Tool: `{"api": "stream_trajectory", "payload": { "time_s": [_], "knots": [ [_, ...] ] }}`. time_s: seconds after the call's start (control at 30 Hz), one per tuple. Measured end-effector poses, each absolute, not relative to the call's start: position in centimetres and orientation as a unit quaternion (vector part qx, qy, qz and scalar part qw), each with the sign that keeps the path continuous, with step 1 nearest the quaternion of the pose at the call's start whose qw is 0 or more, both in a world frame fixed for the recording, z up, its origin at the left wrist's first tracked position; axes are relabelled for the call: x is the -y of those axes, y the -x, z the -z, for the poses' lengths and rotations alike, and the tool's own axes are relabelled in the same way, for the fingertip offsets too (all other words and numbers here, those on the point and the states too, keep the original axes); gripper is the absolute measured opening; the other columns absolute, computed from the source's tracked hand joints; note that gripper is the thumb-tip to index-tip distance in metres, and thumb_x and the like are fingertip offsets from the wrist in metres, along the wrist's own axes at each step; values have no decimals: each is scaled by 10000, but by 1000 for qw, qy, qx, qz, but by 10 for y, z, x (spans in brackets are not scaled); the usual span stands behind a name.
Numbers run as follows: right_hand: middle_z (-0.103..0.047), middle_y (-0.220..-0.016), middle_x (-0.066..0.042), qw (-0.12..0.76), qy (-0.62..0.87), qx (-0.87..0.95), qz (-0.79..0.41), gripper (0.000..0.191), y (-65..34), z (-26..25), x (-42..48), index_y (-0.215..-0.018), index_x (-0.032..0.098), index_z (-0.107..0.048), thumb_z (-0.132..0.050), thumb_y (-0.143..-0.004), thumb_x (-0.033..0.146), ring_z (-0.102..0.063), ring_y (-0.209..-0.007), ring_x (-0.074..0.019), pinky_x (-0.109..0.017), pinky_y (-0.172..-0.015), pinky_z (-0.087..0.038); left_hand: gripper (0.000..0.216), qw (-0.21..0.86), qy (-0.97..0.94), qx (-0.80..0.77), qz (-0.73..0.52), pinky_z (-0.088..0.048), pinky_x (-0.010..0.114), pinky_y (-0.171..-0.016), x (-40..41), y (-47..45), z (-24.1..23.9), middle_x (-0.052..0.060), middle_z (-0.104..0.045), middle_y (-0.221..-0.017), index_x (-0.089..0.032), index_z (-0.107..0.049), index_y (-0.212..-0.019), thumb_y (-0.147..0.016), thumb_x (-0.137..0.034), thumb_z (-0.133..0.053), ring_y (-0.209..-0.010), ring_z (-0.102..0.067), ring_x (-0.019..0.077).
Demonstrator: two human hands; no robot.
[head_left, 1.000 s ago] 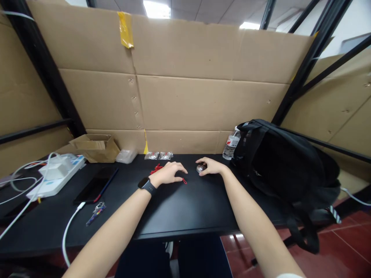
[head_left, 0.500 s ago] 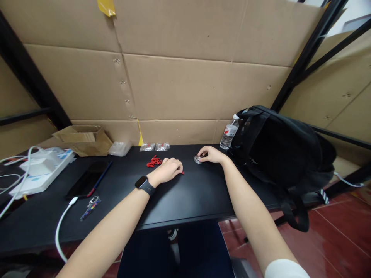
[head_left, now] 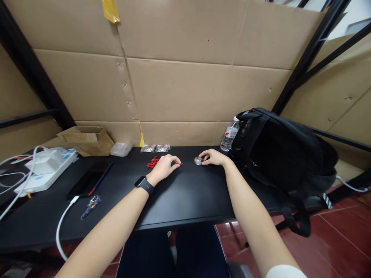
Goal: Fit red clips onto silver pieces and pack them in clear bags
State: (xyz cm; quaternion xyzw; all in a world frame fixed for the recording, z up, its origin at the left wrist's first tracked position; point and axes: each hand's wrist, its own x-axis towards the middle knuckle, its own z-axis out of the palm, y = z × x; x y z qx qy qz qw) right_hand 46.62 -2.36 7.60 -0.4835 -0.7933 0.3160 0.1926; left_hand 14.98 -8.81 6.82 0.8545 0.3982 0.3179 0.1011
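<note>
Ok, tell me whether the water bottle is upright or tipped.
Upright: the water bottle stands cap-up on the desk, against the black backpack.

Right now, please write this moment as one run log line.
left hand: on red pieces | right hand: touching small round metal thing | surface: black desk

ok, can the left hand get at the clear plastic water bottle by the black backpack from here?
Probably not directly: the left hand rests by the small red pieces, and the right hand on the small round metal thing lies between it and the clear plastic water bottle.
</note>
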Motion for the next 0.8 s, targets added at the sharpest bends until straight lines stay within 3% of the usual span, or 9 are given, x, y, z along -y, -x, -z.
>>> {"api": "stream_trajectory", "payload": {
  "time_s": [0.07,0.17,0.3,0.47,0.6,0.8],
  "knots": [
    [-763,-838,-56,186,491,789,-319,535,-467,-76,23,-1122,126,-749,-870,-616,252,-671,-714,-166,-271,-734,-522,93,107,-843,-406,-335,-507,327,-856,86,-149,-66,23,-766,-944,-241,-722,-959,-899,-268,-657,-894,-700,210],
    [-769,-1009,-91,207,479,781,-344,553,-469,-76,23,-1127,135,-736,-875,-596,207,-675,-727,-153,-268,-734,-539,139,114,-829,-420,-351,-525,322,-839,85,-149,-65,24,-777,-936,-241,-728,-1017,-900,-270,-660,-866,-721,207],
    [-747,-1088,-117,252,484,774,-323,605,-468,-79,27,-1139,132,-724,-892,-560,174,-658,-707,-139,-271,-706,-556,110,105,-819,-432,-363,-519,316,-824,87,-150,-67,21,-783,-920,-242,-747,-931,-908,-286,-649,-862,-724,213],
    [-725,-1126,-107,375,419,758,-330,573,-432,-85,40,-1132,163,-720,-894,-599,278,-703,-806,-193,-294,-696,-579,159,115,-789,-441,-411,-503,305,-830,88,-151,-70,18,-770,-920,-234,-725,-912,-935,-337,-605,-864,-706,203],
    [-726,-1114,-87,465,363,723,-359,602,-382,-80,54,-1139,192,-696,-903,-592,335,-710,-776,-180,-295,-685,-581,232,117,-763,-444,-454,-495,291,-820,86,-153,-69,35,-746,-957,-207,-678,-946,-982,-363,-510,-863,-677,190],
    [-709,-1164,-77,497,334,697,-394,625,-344,-72,67,-1150,226,-678,-904,-586,369,-708,-811,-178,-254,-620,-567,189,125,-758,-433,-471,-484,290,-823,87,-156,-70,24,-719,-950,-217,-635,-939,-989,-325,-488,-866,-650,185]
  ]
}}
